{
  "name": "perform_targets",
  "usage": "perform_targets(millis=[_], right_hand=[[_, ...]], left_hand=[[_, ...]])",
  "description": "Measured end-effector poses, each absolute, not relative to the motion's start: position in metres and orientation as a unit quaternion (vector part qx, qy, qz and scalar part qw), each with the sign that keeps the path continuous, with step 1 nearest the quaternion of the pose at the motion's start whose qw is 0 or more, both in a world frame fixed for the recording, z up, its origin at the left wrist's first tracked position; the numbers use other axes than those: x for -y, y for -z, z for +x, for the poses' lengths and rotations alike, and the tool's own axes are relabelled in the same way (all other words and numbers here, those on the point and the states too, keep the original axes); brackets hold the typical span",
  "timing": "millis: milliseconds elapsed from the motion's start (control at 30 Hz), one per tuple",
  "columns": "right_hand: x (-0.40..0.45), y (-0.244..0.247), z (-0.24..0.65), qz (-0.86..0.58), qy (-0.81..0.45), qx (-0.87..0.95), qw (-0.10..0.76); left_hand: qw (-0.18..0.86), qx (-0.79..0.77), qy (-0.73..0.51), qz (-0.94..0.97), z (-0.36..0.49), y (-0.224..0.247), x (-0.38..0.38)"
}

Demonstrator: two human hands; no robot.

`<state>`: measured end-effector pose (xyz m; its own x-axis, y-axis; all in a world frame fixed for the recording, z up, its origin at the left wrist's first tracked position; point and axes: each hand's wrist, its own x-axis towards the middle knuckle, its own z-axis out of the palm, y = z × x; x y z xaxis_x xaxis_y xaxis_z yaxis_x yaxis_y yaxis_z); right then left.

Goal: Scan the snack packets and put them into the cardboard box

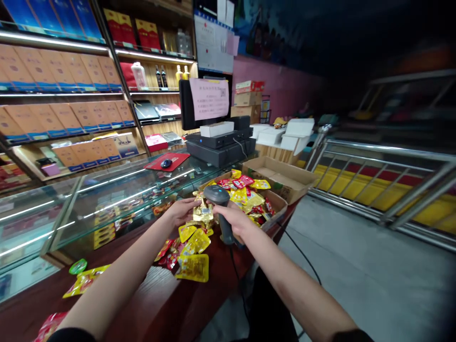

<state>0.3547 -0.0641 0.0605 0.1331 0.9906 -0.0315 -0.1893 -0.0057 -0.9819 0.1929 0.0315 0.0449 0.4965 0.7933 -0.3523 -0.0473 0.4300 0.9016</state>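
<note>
My left hand [181, 210] holds a gold snack packet [203, 211] by its left side, with a printed face turned up. Wrapped round the handle of a dark grey barcode scanner [218, 194] is my right hand [235, 218]. The scanner's head hangs just above the gold packet and hides part of its right edge. Below my hands lies a loose pile of yellow packets [195, 243] and red packets [169, 254] on the dark red counter [156, 304]. Behind the scanner, a cardboard box [280, 209] is heaped with more red, yellow and gold packets.
An open cardboard box [292, 180] stands behind the full one. A monitor [185, 107], a black cash drawer [217, 149] and a mouse [166, 163] are on the glass display counter [117, 190]. The scanner's cable [237, 280] hangs down the counter's front. A metal railing [374, 152] is at right.
</note>
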Motion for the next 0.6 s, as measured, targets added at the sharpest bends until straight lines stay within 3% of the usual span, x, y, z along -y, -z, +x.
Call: perform_targets(millis=[400, 600], right_hand=[[0.068, -0.091, 0.503, -0.545, -0.408, 0.362, 0.637], [0.068, -0.103, 0.521, -0.555, -0.379, 0.369, 0.642]], left_hand=[[0.705, -0.386, -0.264, 0.533, 0.385, -0.073, -0.042], [0.718, -0.365, -0.28, 0.523, 0.409, -0.079, -0.051]])
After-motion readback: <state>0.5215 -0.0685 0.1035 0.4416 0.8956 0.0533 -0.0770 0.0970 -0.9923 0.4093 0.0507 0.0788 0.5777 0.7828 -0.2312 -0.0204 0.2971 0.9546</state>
